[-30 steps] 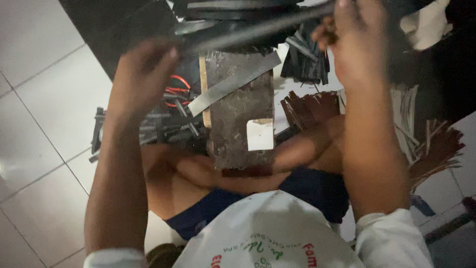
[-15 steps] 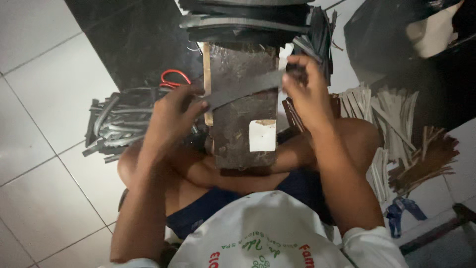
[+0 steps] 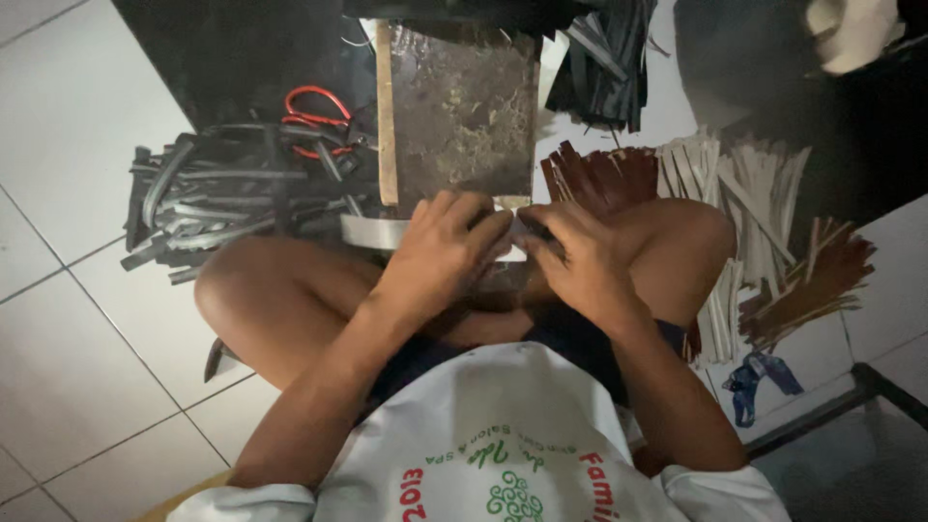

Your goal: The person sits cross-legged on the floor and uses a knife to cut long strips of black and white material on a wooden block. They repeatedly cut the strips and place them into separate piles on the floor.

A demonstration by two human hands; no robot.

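No containers seen. My left hand (image 3: 440,246) and right hand (image 3: 580,261) pinch a flat grey strip (image 3: 372,232), dull and smooth, at the dark board's (image 3: 464,111) near edge, fingers clenched.

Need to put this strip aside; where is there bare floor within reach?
Bare white tile lies left of the grey strip pile, and more below the left knee. Crowded: the board ahead of both hands, left hand and right hand, and the brown and pale strips to the right.
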